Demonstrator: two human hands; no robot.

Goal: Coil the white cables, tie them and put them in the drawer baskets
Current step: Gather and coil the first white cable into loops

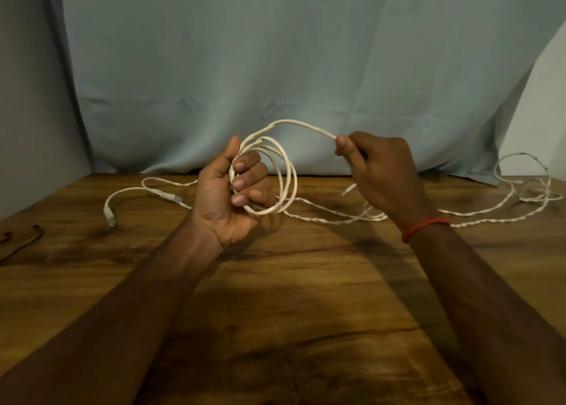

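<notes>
Left of the coil (266, 211): the white cable's connector end (111, 219) lay on the wood surface (275, 297). Left hand (226, 190) gripped the coil above the surface, fingers curled through its loops. Right of the coil: right hand (379, 171) pinched the strand arcing off the coil's top. Further right of the coil, loose cable (526, 190) lay tangled on the surface.

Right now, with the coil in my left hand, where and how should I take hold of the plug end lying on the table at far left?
Probably pinch the white cable just behind the plug, coming straight down from above. The plug lies flat on the table, and the cable curves away from it with bare wood on both sides, so fingers can close across it.
</notes>
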